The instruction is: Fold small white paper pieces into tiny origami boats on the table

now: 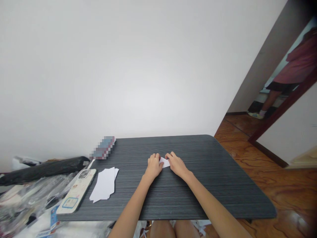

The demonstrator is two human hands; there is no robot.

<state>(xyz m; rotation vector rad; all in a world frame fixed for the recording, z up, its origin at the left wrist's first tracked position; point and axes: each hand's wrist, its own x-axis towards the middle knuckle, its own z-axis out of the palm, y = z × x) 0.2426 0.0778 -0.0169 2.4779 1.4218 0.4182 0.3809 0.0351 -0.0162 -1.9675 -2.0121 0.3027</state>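
Observation:
A small piece of white paper (pixel 165 163) lies between my two hands near the middle of the dark table (pixel 198 195). My left hand (pixel 155 166) grips its left side, with the thumb on top of the paper. On the other side, my right hand (pixel 176 164) has its bent fingers closed on the paper's right edge. Parts of the paper are hidden under the fingers. To the left, a loose stack of white paper sheets (pixel 104 184) rests on the table, with edges not lined up.
A phone in a pale case (pixel 76 191) lies at the table's left edge. Behind it is a blurred-out box-like object (pixel 104 148). Plastic bags (pixel 44 191) and a long black bundle (pixel 47 169) fill the left side. A person (pixel 292 69) stands beyond the doorway at right.

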